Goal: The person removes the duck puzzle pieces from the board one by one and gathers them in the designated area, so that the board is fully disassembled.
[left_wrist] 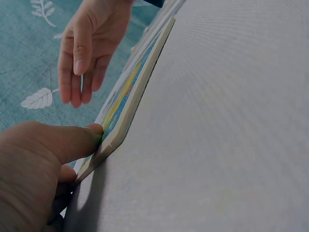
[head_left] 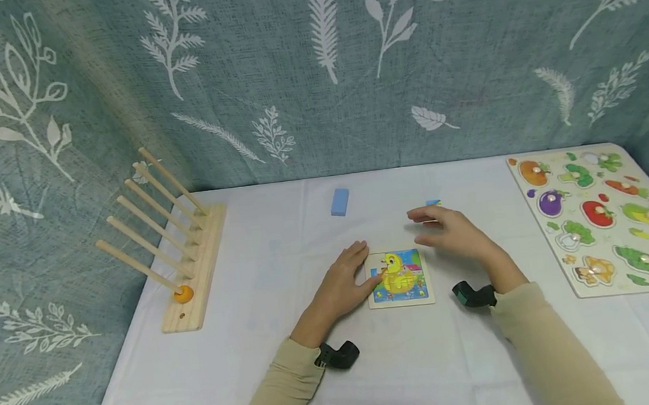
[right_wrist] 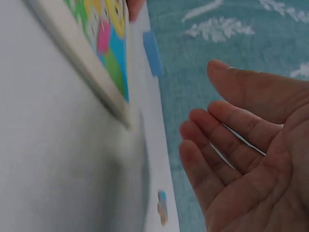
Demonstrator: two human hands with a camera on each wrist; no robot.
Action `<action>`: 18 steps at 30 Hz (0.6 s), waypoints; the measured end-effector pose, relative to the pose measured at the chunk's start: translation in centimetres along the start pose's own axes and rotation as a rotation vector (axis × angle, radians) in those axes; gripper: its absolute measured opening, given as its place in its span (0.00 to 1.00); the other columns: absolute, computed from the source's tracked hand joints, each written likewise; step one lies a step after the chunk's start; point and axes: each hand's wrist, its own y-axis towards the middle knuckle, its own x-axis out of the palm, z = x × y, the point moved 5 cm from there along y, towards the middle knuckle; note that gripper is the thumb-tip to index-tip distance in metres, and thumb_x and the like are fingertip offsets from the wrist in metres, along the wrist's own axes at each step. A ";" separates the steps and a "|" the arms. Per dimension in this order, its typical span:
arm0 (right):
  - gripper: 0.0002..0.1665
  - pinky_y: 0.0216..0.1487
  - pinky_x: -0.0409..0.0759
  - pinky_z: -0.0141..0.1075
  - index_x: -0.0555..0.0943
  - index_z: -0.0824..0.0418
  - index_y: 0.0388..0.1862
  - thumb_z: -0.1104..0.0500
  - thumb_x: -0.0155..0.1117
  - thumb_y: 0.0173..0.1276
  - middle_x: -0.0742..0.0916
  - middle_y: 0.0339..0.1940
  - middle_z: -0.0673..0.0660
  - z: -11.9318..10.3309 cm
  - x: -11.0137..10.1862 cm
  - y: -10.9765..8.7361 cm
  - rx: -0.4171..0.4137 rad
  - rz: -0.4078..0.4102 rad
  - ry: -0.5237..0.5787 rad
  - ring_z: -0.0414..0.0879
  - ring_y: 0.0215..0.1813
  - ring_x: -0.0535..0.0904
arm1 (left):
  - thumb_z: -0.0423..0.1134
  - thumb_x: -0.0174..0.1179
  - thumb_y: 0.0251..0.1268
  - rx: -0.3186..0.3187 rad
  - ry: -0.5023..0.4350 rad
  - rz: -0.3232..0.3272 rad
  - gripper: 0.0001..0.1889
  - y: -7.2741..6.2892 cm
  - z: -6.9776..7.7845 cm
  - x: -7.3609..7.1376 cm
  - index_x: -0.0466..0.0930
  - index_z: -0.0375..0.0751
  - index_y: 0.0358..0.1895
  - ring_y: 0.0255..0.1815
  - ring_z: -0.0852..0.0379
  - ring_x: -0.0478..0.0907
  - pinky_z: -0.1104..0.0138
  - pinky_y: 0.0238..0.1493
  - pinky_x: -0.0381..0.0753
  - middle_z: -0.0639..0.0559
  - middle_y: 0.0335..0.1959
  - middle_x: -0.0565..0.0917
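A small square duck jigsaw puzzle (head_left: pixel 411 282) in a pale wooden frame lies on the white cloth. At its left side my left hand (head_left: pixel 342 285) holds it, the thumb lying over the picture and the fingers along the edge. In the left wrist view, that thumb (left_wrist: pixel 79 141) presses on the frame near a corner, with the other fingers partly hidden behind. My right hand (head_left: pixel 453 235) is raised beside the puzzle's upper right, palm facing inward, fingers loosely extended and holding nothing. Just beyond it lies a small blue-and-yellow piece (head_left: pixel 433 202), partly covered by the hand.
A blue block (head_left: pixel 340 202) lies behind the puzzle. To the left stands a wooden rack (head_left: pixel 212 260) with several slanting pegs and an orange bead (head_left: pixel 183 294) on the nearest one. A vegetable peg board (head_left: pixel 603 252) lies at the right. A green leaf-patterned curtain (head_left: pixel 286 68) hangs behind the table.
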 end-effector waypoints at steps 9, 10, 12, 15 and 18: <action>0.29 0.67 0.72 0.50 0.72 0.68 0.63 0.64 0.65 0.63 0.78 0.61 0.64 -0.9 3.0 0.1 -0.069 -0.082 0.016 0.59 0.64 0.73 | 0.50 0.60 0.64 0.008 -0.022 0.013 0.35 -0.1 -0.1 -0.1 0.65 0.31 0.67 0.74 0.46 0.58 0.56 0.75 0.57 0.42 0.71 0.65; 0.29 0.66 0.72 0.51 0.72 0.67 0.63 0.64 0.65 0.63 0.78 0.61 0.64 -1.0 3.3 0.1 -0.071 -0.093 0.007 0.59 0.64 0.73 | 0.51 0.60 0.64 0.009 -0.024 0.014 0.35 -0.1 -0.1 -0.1 0.65 0.31 0.67 0.73 0.46 0.58 0.56 0.75 0.57 0.42 0.71 0.65; 0.29 0.66 0.72 0.51 0.72 0.67 0.63 0.63 0.66 0.63 0.78 0.61 0.63 -1.0 3.9 0.2 -0.078 -0.114 -0.011 0.58 0.63 0.74 | 0.50 0.60 0.64 0.015 -0.025 0.016 0.35 -0.1 -0.1 -0.1 0.65 0.31 0.67 0.73 0.46 0.58 0.55 0.75 0.57 0.41 0.71 0.65; 0.29 0.65 0.72 0.52 0.72 0.65 0.63 0.61 0.66 0.63 0.79 0.62 0.62 -1.1 4.5 0.1 -0.077 -0.140 -0.039 0.57 0.63 0.74 | 0.50 0.60 0.64 0.023 -0.029 0.016 0.35 0.0 -0.1 -0.1 0.65 0.30 0.67 0.73 0.46 0.58 0.55 0.75 0.57 0.41 0.71 0.65; 0.27 0.66 0.71 0.51 0.74 0.63 0.62 0.61 0.66 0.63 0.79 0.61 0.60 -1.1 4.8 0.0 -0.067 -0.148 -0.071 0.55 0.64 0.74 | 0.50 0.60 0.64 0.031 -0.032 0.015 0.34 0.0 0.0 0.0 0.65 0.30 0.67 0.73 0.46 0.58 0.55 0.75 0.57 0.41 0.71 0.65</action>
